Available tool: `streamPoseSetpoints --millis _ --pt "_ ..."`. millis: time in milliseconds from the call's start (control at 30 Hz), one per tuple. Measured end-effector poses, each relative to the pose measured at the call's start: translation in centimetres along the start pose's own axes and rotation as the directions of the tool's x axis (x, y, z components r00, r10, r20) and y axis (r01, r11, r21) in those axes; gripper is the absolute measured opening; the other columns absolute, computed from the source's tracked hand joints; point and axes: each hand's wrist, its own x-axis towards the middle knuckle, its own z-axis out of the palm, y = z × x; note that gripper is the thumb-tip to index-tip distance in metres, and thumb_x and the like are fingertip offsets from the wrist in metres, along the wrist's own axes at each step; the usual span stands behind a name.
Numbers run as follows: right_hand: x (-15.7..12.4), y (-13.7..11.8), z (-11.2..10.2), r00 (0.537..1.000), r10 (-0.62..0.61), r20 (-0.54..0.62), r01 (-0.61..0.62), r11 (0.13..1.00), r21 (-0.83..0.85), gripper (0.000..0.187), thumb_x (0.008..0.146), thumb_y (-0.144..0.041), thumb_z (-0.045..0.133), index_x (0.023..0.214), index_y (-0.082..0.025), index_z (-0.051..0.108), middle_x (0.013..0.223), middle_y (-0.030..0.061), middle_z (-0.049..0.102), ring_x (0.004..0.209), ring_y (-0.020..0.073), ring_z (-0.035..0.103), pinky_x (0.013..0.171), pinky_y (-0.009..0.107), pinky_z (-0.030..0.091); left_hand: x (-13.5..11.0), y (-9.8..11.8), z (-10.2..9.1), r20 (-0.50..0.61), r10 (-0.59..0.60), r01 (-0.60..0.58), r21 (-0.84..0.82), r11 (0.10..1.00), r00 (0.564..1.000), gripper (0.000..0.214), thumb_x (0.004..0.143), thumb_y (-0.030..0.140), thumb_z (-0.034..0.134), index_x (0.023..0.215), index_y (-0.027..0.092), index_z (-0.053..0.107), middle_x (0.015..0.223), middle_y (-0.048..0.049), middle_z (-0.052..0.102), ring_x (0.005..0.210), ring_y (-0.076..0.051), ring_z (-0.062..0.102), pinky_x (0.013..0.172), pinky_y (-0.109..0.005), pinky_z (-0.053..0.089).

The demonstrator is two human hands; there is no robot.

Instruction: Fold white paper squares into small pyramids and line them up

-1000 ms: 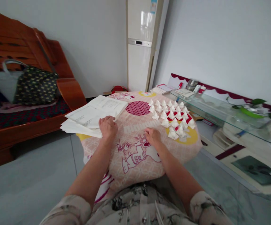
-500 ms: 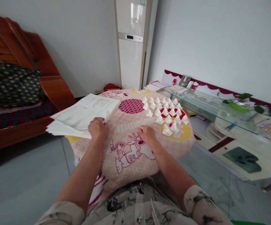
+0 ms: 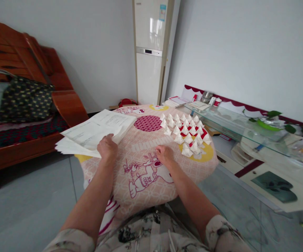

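My left hand [image 3: 107,147] is closed at the near right corner of a stack of printed paper sheets [image 3: 99,126], its fingers curled over the top sheet's edge. That corner looks slightly lifted and bent. My right hand [image 3: 164,154] rests on the tablecloth [image 3: 141,164] with its fingers curled in, and nothing shows in it. Just beyond it runs a pale strip of lettering [image 3: 151,142] on the cloth. Farther right stand several small folded paper pyramids [image 3: 188,139], grouped in rough rows.
Along the right wall is a glass-topped stand [image 3: 227,122] holding papers, cups and a green plant dish [image 3: 269,123]. A tall white air conditioner [image 3: 149,77] stands behind the table. To the left, a wooden sofa [image 3: 69,105] carries a dark patterned bag [image 3: 27,99].
My left hand has curled in more at the papers' corner. My right hand's fingers have drawn in. The view has tilted slightly upward.
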Motion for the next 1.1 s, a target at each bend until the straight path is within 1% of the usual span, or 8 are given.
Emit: streamPoseSetpoints --millis 133,233,333,500,633,800,900,1100 --pt "-0.1 0.1 0.2 1.000 0.006 -0.029 -0.005 1.000 0.025 0.024 0.095 -0.024 0.053 0.108 -0.019 0.072 0.100 0.0085 0.076 0.091 0.0187 0.068 0.079 0.026 0.045 -0.7 1.5 0.2 -0.160 0.119 -0.142 -0.143 0.979 0.980 0.046 0.084 0.007 0.036 0.115 0.013 0.070 0.116 -0.0126 0.070 0.112 -0.025 0.063 0.104 -0.037 0.044" --pt "-0.1 0.1 0.4 0.994 -0.030 -0.103 0.040 0.994 0.103 0.031 0.092 -0.023 0.057 0.122 -0.017 0.066 0.101 0.0091 0.074 0.094 0.0196 0.067 0.086 0.029 0.048 -1.6 3.2 1.1 -0.148 0.061 -0.118 -0.412 0.903 0.987 0.042 0.081 0.013 0.041 0.106 0.015 0.074 0.106 -0.0088 0.074 0.103 -0.022 0.066 0.101 -0.036 0.047" --pt "0.0 0.0 0.7 0.976 -0.131 -0.175 0.164 0.968 0.190 0.052 0.086 -0.020 0.064 0.138 -0.016 0.056 0.118 0.0116 0.068 0.108 0.0222 0.063 0.096 0.033 0.049 -2.3 4.7 2.2 0.003 -0.060 0.045 -0.698 0.715 0.998 0.037 0.072 0.017 0.047 0.096 0.015 0.075 0.094 -0.0073 0.075 0.089 -0.021 0.067 0.086 -0.034 0.052" --pt "0.0 -0.4 1.4 0.935 -0.252 -0.251 0.314 0.916 0.250 0.082 0.078 -0.016 0.073 0.152 -0.023 0.039 0.156 0.0152 0.039 0.142 0.0273 0.040 0.115 0.042 0.037 -2.8 5.8 2.8 0.235 -0.211 0.282 -0.932 0.228 0.949 0.019 0.063 0.015 0.060 0.079 0.015 0.071 0.080 -0.0040 0.073 0.076 -0.017 0.065 0.076 -0.028 0.052" --pt "0.0 -0.4 1.7 0.937 -0.267 -0.227 0.320 0.916 0.242 0.087 0.079 -0.018 0.074 0.155 -0.025 0.033 0.164 0.0144 0.026 0.148 0.0283 0.031 0.116 0.045 0.036 -3.0 5.5 2.8 0.351 -0.193 0.372 -0.925 0.083 0.916 0.017 0.060 0.009 0.060 0.074 0.015 0.069 0.075 -0.0021 0.071 0.072 -0.014 0.064 0.074 -0.026 0.051" --pt "0.0 -0.3 1.7 0.932 -0.262 -0.249 0.321 0.918 0.234 0.077 0.081 -0.015 0.067 0.153 -0.021 0.040 0.162 0.0144 0.031 0.147 0.0268 0.033 0.115 0.041 0.038 -3.3 5.1 3.1 0.420 -0.196 0.449 -0.884 0.135 0.886 0.019 0.058 0.007 0.055 0.070 0.013 0.068 0.073 -0.0038 0.070 0.069 -0.016 0.063 0.071 -0.027 0.051" --pt "-0.1 -0.1 1.6 0.929 -0.246 -0.276 0.317 0.915 0.251 0.055 0.084 -0.007 0.055 0.137 -0.019 0.060 0.153 0.0129 0.046 0.139 0.0234 0.046 0.114 0.038 0.040 -3.7 5.1 3.2 0.465 -0.195 0.502 -0.829 0.248 0.864 0.020 0.057 0.006 0.054 0.068 0.012 0.069 0.071 -0.0048 0.068 0.067 -0.017 0.061 0.066 -0.027 0.050" --pt "0.3 0.7 1.4 0.950 -0.136 -0.282 0.230 0.915 0.331 0.040 0.080 -0.003 0.047 0.106 -0.014 0.076 0.125 0.0149 0.069 0.118 0.0218 0.064 0.106 0.036 0.047 -4.2 4.7 3.1 0.336 -0.163 0.374 -0.843 0.387 0.927 0.020 0.062 0.010 0.056 0.076 0.014 0.070 0.084 -0.0054 0.070 0.075 -0.015 0.063 0.074 -0.029 0.053"
